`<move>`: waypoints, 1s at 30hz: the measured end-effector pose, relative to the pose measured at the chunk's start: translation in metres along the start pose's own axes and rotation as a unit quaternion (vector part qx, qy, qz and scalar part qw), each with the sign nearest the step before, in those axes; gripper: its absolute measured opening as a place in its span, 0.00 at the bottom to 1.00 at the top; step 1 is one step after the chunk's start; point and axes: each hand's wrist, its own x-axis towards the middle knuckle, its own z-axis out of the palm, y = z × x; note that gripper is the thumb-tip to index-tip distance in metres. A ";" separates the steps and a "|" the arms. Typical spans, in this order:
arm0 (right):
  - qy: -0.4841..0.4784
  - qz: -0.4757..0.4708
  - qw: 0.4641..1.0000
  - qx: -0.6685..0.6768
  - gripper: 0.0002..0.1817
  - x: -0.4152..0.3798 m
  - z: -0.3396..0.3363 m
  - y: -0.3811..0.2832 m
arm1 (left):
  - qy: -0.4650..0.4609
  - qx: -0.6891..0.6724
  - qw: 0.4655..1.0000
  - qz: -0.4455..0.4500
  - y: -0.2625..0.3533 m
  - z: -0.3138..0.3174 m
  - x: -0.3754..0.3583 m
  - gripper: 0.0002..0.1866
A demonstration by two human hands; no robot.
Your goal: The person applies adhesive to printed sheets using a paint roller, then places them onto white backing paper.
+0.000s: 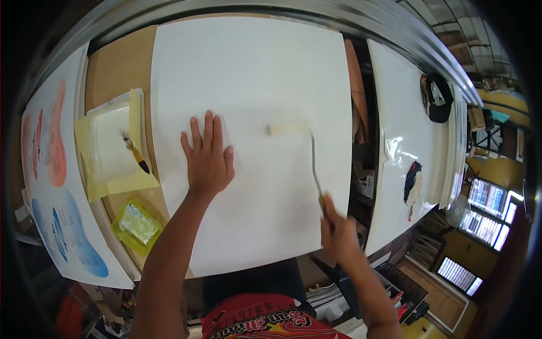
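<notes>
A large white sheet (pixel 254 220) covers the board in front of me. My left hand (pixel 209 164) lies flat on the sheet, left of its middle, with the fingers spread. My right hand (pixel 340 231) is closed around the handle of a paint roller (pixel 314 161), near the sheet's lower right edge. The pale roller head (pixel 288 129) rests on the sheet, to the right of my left hand, and is slightly blurred. Left of the sheet, a paintbrush (pixel 136 153) lies across a shallow white tray (pixel 104 144) on yellow paper. Below it stands a yellow-green plastic container (pixel 137 227).
Printed sheets (pixel 51 135) with red and blue shapes lie at the far left. Beyond a dark gap on the right is another white surface (pixel 389 209), bearing a black cap (pixel 437 97) and a dark cloth (pixel 412 182). A metal rail (pixel 248 8) runs along the far edge.
</notes>
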 end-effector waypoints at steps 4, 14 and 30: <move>-0.015 0.014 1.000 0.016 0.28 -0.149 0.036 0.030 | 0.006 0.021 1.000 -0.001 0.001 0.004 -0.002 0.35; 0.139 -0.053 0.988 0.050 0.29 -0.005 0.047 0.011 | 0.020 0.024 1.000 -0.004 -0.002 0.011 -0.006 0.36; 0.085 -0.018 0.994 0.060 0.37 -0.254 0.138 0.107 | 0.073 0.124 0.989 0.016 -0.005 0.032 -0.006 0.37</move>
